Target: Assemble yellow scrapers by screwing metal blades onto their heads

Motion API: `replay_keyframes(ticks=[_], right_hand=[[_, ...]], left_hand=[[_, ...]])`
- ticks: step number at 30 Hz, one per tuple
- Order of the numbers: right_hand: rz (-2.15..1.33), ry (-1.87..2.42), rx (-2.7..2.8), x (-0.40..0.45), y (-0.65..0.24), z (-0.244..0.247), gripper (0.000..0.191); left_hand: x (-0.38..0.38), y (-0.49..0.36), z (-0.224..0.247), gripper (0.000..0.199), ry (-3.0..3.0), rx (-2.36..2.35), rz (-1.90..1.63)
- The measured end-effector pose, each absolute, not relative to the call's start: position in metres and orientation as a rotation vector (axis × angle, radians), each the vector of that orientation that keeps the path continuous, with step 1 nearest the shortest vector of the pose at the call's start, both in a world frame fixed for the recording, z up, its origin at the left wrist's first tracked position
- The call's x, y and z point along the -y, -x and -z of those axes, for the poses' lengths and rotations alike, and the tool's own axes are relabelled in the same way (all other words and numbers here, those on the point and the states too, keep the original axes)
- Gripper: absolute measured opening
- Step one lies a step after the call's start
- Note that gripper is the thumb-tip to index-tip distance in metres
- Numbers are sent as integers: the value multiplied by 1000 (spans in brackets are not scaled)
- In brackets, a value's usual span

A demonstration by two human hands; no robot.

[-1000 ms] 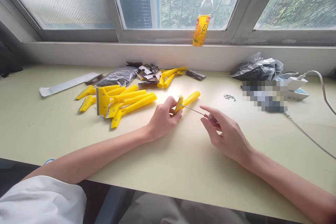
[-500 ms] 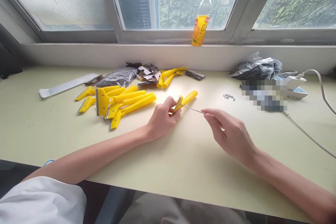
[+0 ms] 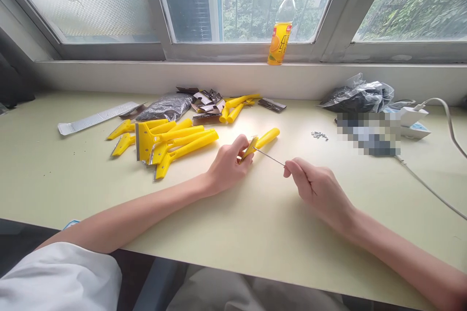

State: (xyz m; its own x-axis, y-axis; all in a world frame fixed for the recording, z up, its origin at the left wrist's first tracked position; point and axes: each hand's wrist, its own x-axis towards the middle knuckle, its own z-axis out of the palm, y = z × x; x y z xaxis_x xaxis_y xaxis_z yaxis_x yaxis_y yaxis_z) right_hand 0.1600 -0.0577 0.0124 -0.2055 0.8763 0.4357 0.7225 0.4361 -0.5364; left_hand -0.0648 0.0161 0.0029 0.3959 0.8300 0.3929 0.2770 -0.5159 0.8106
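Observation:
My left hand is closed on the head of a yellow scraper, whose handle points away to the right. A thin metal screwdriver reaches from my right hand to the scraper's head, its tip touching there. The fingers of my right hand wrap round the screwdriver's near end, so its handle is hidden. Left of my left hand lies a group of yellow scrapers with metal blades. To the right, a small pile of screws rests on the table.
Behind the scrapers lie a dark plastic bag, blade packets and more yellow handles. A silver strip is at left. An orange drink bottle stands on the sill. Another bag and a white charger with cable are at right.
My right hand has rolled and its fingers have curled further round the screwdriver, whose near end sits slightly lower. The scraper's handle has swung slightly to the right.

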Motion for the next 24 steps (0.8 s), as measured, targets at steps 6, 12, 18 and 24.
replay_keyframes(ticks=[6, 12, 18, 24], right_hand=[[-610, 1374, 1891, 61, -159, -20, 20], [-207, 1339, 1935, 58, -164, -13, 26], [-493, 1437, 1874, 61, -156, -21, 24], [-465, 1402, 1881, 64, -159, -20, 33]], left_hand=[[-15, 62, -2, 24, -1923, -954, -1123], [-15, 63, 1, 19, -2000, -988, -1111], [-15, 63, 1, 20, -1995, -991, -1127], [-15, 62, 2, 19, -2036, -1000, -1117]])
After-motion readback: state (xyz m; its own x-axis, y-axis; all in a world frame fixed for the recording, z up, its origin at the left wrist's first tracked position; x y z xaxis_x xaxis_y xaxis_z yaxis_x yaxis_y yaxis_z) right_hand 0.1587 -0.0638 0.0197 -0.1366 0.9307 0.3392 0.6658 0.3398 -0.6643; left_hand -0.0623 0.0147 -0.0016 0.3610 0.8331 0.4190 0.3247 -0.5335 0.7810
